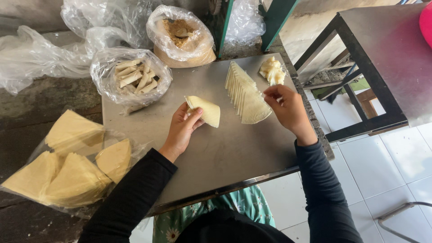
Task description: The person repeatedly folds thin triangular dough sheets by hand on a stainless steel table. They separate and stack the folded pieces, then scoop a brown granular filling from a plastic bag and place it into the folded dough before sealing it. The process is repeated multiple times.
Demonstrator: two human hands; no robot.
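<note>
- On the steel bench [216, 153], the left hand [181, 129] holds a folded pastry wrapper [204, 110], fingers clamped on its left edge.
- Just right of it, the right hand [288, 108] hovers at the fanned row of wrappers [245, 94], fingertips pinched together; whether they grip a sheet I cannot tell.
- Near the far edge sit a lump of filling [272, 70] and a bag of rolled pieces [132, 76].
- Left of the bench lies a bag of wrapper stacks [67, 166].

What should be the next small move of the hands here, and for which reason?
Probably the right hand should bring its fingertips to the folded wrapper that the left hand holds up. The right hand is beside the fanned row of wrappers, near the pale lump; whether it holds anything is unclear.
</note>
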